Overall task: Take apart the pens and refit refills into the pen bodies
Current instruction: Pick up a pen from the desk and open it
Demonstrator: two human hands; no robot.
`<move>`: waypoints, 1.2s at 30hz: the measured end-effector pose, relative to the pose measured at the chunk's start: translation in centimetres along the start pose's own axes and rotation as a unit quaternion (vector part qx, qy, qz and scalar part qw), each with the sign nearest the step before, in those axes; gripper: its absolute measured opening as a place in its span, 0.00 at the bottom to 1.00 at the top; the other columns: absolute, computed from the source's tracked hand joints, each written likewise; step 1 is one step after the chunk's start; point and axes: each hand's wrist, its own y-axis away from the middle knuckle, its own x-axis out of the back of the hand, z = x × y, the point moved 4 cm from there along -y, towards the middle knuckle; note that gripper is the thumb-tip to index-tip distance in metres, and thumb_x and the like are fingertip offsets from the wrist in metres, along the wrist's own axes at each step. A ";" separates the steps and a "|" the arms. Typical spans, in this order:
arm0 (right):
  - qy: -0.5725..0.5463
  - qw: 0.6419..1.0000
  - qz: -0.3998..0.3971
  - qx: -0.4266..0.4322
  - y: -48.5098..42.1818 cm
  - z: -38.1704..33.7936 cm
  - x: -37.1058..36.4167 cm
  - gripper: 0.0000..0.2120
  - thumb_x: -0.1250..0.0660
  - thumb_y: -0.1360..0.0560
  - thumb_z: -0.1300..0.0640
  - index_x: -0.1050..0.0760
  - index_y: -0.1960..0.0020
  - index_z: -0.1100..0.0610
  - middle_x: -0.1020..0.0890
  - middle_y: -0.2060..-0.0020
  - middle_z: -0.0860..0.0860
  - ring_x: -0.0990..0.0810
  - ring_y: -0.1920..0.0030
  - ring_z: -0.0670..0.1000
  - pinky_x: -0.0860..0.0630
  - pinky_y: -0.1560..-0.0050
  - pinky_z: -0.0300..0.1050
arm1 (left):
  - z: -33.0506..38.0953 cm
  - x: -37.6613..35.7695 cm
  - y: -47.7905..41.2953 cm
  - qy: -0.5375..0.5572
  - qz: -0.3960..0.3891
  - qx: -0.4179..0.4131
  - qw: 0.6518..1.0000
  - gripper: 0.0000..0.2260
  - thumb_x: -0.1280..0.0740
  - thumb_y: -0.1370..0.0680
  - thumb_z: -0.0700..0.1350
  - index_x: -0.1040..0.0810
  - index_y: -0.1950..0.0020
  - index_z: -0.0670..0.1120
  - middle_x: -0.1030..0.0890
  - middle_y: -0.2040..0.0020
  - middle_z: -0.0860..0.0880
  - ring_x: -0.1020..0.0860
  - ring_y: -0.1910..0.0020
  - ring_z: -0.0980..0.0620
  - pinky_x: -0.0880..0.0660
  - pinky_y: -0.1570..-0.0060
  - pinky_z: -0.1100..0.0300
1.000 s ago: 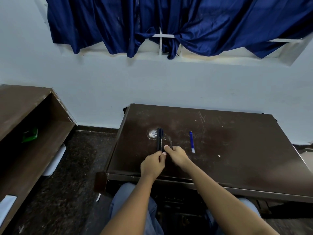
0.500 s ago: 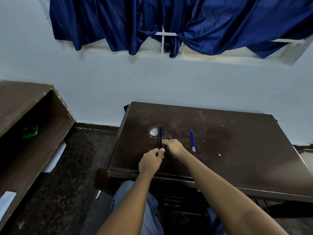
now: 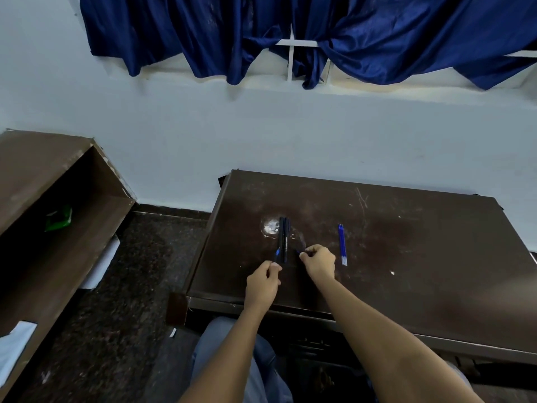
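Note:
Dark pens (image 3: 283, 237) lie side by side on the brown table (image 3: 406, 257), pointing away from me. My left hand (image 3: 263, 282) pinches the near end of one pen, where a bit of blue shows. My right hand (image 3: 318, 261) is just right of the pens and pinches a small dark piece (image 3: 299, 251), apart from the pens. Blue refills (image 3: 342, 244) lie together to the right of my right hand.
A pale round stain (image 3: 270, 226) marks the table beside the pens. A brown shelf unit (image 3: 43, 216) stands at the left, with a green object (image 3: 59, 219) inside. The wall and blue curtains (image 3: 290, 33) are behind the table.
My hands were together at the near end of the pens. Now they have moved apart: the right hand has gone right with a small dark piece, the left stays at the pen's end.

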 end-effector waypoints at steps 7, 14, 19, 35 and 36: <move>0.135 0.989 -0.029 0.049 -0.2 -0.1 -1.5 0.14 0.31 0.25 0.53 0.28 0.42 0.56 0.21 0.48 0.53 0.21 0.48 0.54 0.28 0.57 0.44 | 0.1 -0.6 -1.4 0.004 -0.001 0.010 1.000 0.12 0.45 0.19 0.46 0.22 0.46 0.49 0.21 0.62 0.52 0.25 0.64 0.57 0.31 0.66 0.68; 0.017 0.994 0.014 0.110 1.0 -0.5 -1.2 0.12 0.38 0.22 0.46 0.26 0.53 0.55 0.22 0.57 0.50 0.23 0.55 0.50 0.29 0.58 0.42 | 0.6 -0.3 -1.5 -0.004 0.011 -0.013 1.000 0.12 0.43 0.18 0.47 0.21 0.44 0.48 0.19 0.62 0.51 0.23 0.63 0.55 0.27 0.59 0.63; -0.071 0.983 -0.117 0.120 2.5 -2.6 -1.9 0.24 0.39 0.23 0.39 0.31 0.70 0.54 0.27 0.74 0.47 0.30 0.72 0.44 0.33 0.67 0.39 | 1.6 -0.1 -1.1 -0.079 0.008 -0.064 0.995 0.09 0.41 0.20 0.51 0.22 0.47 0.52 0.19 0.60 0.53 0.20 0.59 0.55 0.24 0.57 0.59; -0.099 0.928 -0.283 0.222 6.6 -6.0 1.3 0.20 0.47 0.19 0.51 0.29 0.66 0.58 0.23 0.72 0.51 0.26 0.69 0.45 0.32 0.60 0.41 | 4.6 1.2 2.6 0.105 -0.109 -0.008 0.989 0.17 0.45 0.18 0.50 0.27 0.64 0.47 0.32 0.72 0.53 0.38 0.76 0.58 0.42 0.77 0.66; -0.111 0.927 -0.280 0.223 6.6 -6.0 1.5 0.18 0.45 0.19 0.51 0.29 0.62 0.58 0.24 0.72 0.51 0.27 0.69 0.45 0.32 0.62 0.40 | 4.9 1.5 2.7 0.086 -0.095 -0.024 0.991 0.17 0.45 0.18 0.50 0.27 0.64 0.47 0.31 0.72 0.53 0.36 0.76 0.58 0.41 0.77 0.67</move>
